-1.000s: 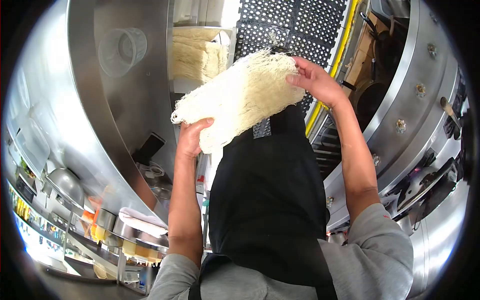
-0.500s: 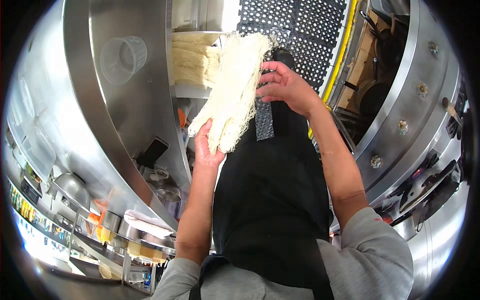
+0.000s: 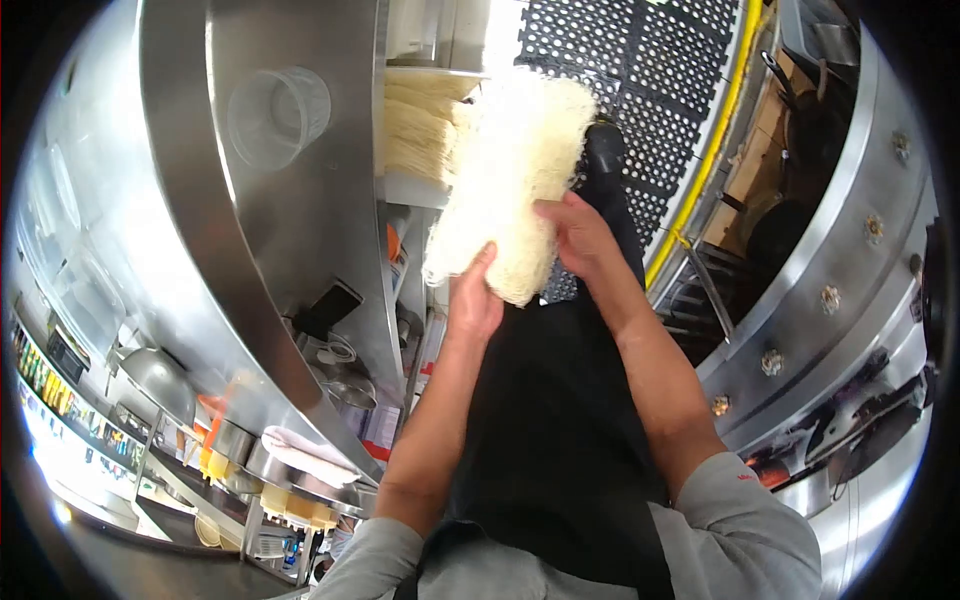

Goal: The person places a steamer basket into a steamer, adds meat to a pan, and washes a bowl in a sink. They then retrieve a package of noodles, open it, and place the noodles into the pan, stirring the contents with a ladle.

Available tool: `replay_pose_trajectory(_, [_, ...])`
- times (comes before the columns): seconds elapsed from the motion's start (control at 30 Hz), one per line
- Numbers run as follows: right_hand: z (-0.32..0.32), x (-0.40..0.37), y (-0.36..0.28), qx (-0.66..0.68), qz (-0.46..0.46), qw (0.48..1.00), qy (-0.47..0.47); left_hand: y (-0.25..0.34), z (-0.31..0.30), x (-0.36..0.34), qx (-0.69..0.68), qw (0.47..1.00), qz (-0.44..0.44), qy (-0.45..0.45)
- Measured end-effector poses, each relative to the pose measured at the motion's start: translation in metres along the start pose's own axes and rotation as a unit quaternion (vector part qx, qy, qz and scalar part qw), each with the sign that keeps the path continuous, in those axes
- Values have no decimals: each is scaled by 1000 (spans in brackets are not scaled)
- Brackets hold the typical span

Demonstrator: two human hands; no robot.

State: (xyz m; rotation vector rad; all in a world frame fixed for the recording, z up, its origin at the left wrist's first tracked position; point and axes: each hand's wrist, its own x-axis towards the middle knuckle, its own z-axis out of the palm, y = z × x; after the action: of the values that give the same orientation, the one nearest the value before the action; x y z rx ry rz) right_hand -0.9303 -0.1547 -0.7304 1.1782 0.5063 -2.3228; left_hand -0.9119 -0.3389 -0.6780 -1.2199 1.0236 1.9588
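Two hands grip the dry noodle block [image 3: 520, 160] by its near end, over the floor mat [image 3: 680, 60]: left hand [image 3: 472, 300] cupping beneath, right hand [image 3: 580, 232] curled on top. Likely light and brittle, so support it broadly.

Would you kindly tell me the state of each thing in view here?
Noodle block: dry, held up by both hands.
Left hand: gripping its lower end.
Right hand: gripping its side.
Clear plastic container: empty, on the steel counter.
Noodle stack: piled, untouched.
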Motion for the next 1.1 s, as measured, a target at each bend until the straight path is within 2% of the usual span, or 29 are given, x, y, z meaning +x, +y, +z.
replay_pose_trajectory(0.07, [-17,18,-10,57,-28,997,-46,-3,-16,5,141,988,-8,-67])
replay_pose_trajectory(0.1, [-29,25,-20,88,-32,994,-59,4,-31,15,277,948,-1,-158])
replay_pose_trajectory(0.13, [-45,37,-29,77,-24,995,-57,24,-38,19,357,921,-108,-117])
replay_pose_trajectory(0.2, [-72,61,-40,95,-13,994,-45,40,-65,52,438,890,-70,-106])
replay_pose_trajectory(0.23, [-90,79,-39,119,18,991,-62,49,-69,71,517,854,15,-53])
replay_pose_trajectory(0.27, [-97,93,-35,132,22,987,-85,59,-68,92,587,803,98,0])
replay_pose_trajectory(0.3, [-101,105,-30,146,27,983,-106,65,-66,114,677,711,164,99])
replay_pose_trajectory(0.33, [-103,114,-25,161,30,978,-126,72,-63,134,747,595,225,191])
replay_pose_trajectory(0.4, [-99,132,-12,165,33,977,-134,96,-32,159,667,649,297,213])
replay_pose_trajectory(0.5, [-94,149,-5,144,38,979,-137,121,-17,196,586,721,226,294])
replay_pose_trajectory(0.63, [-94,146,-9,168,60,974,-141,119,-39,249,600,637,245,417])
replay_pose_trajectory(0.73, [-92,150,-10,186,76,962,-184,125,-22,239,551,698,231,394])
replay_pose_trajectory(0.8, [-91,181,8,212,127,926,-285,124,-23,238,549,692,242,401])
replay_pose_trajectory(0.83, [-87,203,26,231,135,923,-276,122,-23,240,548,689,250,404])
replay_pose_trajectory(0.87, [-79,222,40,252,144,919,-267,121,-29,240,547,692,251,399])
replay_pose_trajectory(0.97, [-17,201,26,229,121,949,-182,119,-58,233,523,754,246,311])
replay_pose_trajectory(1.03, [-33,182,29,235,107,945,-200,115,-75,228,486,821,226,198])
replay_pose_trajectory(1.1, [-45,146,-4,219,56,952,-207,101,-82,215,432,873,210,92])
